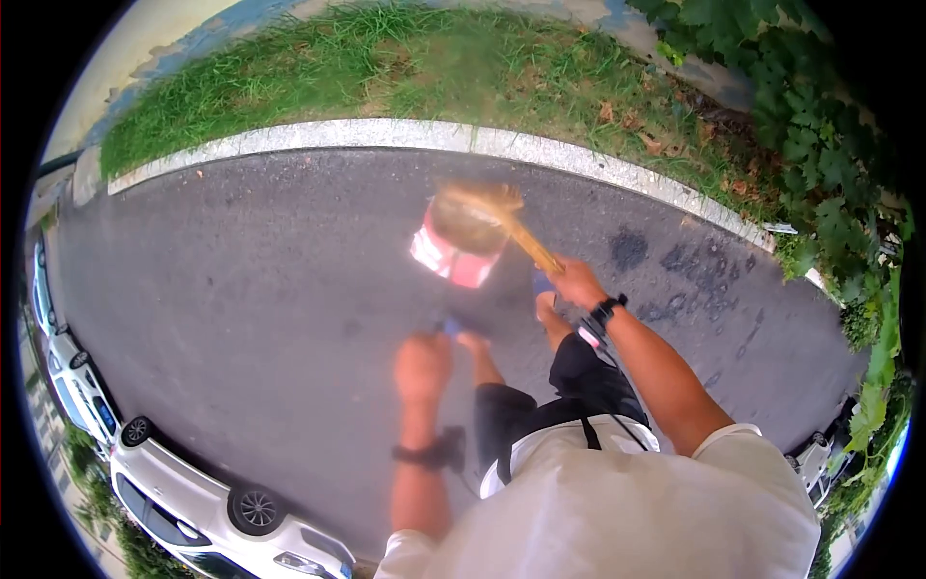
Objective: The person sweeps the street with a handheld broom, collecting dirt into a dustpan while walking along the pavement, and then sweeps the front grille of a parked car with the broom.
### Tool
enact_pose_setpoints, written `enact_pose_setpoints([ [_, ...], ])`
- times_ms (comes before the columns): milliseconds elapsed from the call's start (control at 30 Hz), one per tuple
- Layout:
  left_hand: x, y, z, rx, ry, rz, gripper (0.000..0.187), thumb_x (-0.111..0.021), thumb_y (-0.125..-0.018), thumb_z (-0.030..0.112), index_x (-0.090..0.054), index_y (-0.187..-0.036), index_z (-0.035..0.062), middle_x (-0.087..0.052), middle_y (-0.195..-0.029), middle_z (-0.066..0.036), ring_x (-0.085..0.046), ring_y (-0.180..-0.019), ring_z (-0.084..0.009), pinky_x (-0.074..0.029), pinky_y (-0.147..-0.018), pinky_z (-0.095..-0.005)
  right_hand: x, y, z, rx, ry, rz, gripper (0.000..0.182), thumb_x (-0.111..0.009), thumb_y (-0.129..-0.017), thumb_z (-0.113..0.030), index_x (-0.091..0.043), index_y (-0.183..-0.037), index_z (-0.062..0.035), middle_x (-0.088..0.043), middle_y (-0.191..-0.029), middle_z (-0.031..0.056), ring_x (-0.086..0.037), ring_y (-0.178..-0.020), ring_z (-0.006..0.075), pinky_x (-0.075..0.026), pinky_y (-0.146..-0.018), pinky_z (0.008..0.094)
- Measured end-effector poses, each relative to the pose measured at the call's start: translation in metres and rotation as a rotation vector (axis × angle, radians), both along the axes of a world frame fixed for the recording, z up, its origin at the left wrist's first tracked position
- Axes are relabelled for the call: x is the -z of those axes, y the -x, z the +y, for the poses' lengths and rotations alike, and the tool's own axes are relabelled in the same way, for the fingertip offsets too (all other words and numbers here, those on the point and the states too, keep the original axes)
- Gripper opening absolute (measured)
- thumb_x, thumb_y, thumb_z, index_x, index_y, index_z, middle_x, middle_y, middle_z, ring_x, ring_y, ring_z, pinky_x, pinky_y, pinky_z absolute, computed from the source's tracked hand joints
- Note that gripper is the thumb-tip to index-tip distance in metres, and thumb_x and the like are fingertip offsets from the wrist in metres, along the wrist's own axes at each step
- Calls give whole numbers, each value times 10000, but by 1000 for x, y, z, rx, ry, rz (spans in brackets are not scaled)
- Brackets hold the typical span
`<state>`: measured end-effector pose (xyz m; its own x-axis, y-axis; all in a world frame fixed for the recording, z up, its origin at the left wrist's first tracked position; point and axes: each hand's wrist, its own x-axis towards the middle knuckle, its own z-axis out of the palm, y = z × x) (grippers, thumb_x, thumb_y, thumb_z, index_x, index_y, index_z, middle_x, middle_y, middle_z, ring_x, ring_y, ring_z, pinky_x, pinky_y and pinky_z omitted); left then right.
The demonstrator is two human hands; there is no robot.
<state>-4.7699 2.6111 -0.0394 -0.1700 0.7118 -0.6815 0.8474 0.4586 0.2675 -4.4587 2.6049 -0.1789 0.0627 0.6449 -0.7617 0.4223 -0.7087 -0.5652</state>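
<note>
My right hand [579, 283] is closed around a light wooden handle [531, 243]. The handle slants up and left to a blurred, yellowish-brown head over a pink and white container [456, 262]. That container looks like a small bucket with a brownish inside; blur hides what is in it and whether the tool touches it. Lower and to the left, my left hand [422, 367] is curled into a fist and smeared by motion. Something dark seems to be at its top, near my blue slipper, but I cannot make out what it holds.
Grey asphalt [241, 289] lies under my feet, with dark stains [675, 275] on the right. A pale kerb [386, 133] borders a grass strip [338, 72] ahead. Leafy vines [820, 135] hang at the right. White cars [198, 497] are parked at the lower left.
</note>
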Motion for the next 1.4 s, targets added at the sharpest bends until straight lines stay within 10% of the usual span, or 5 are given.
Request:
enact_pose_setpoints([
  [233, -1, -3, 1, 4, -36, -7, 368, -554, -861, 333, -702, -798, 2, -651, -798, -266, -639, -791, -466, -519, -682, -509, 28, 42, 9, -19, 70, -135, 251, -591, -798, -183, -638, -981, -17, -655, -775, 217, -638, -695, 420, -481, -604, 475],
  [333, 6, 1, -5, -5, -54, 8, 374, -554, -859, 333, -696, -790, -6, -648, -790, -267, -637, -786, -467, -517, -680, -509, -6, 19, -39, -96, 130, -17, 272, -627, -832, -158, -681, -1089, -87, -636, -753, 87, -586, -603, 140, -474, -572, 340],
  [933, -45, 113, -124, -215, -167, -29, 297, -603, -878, 204, -647, -730, -49, -481, -505, -93, -434, -467, -123, -359, -457, -329, -35, 15, 8, -111, 66, -143, 315, -589, -878, -193, -651, -1177, -116, -706, -936, 157, -687, -848, 273, -509, -747, 369],
  [1033, -61, 141, -143, -263, -104, -4, 338, -601, -882, 274, -598, -705, -15, -594, -676, -256, -525, -547, -423, -412, -500, -488, -17, 30, 18, -261, 38, -175, 400, -601, -914, -222, -597, -1284, -69, -626, -692, 71, -555, -535, 151, -441, -504, 316],
  [1400, -25, 243, -164, -212, -52, 31, 357, -538, -916, 285, -601, -743, -21, -617, -735, -256, -598, -636, -437, -449, -524, -470, 59, 136, 80, -234, -34, -239, 257, -619, -881, -225, -644, -1070, -51, -584, -595, 65, -566, -458, 178, -424, -435, 353],
])
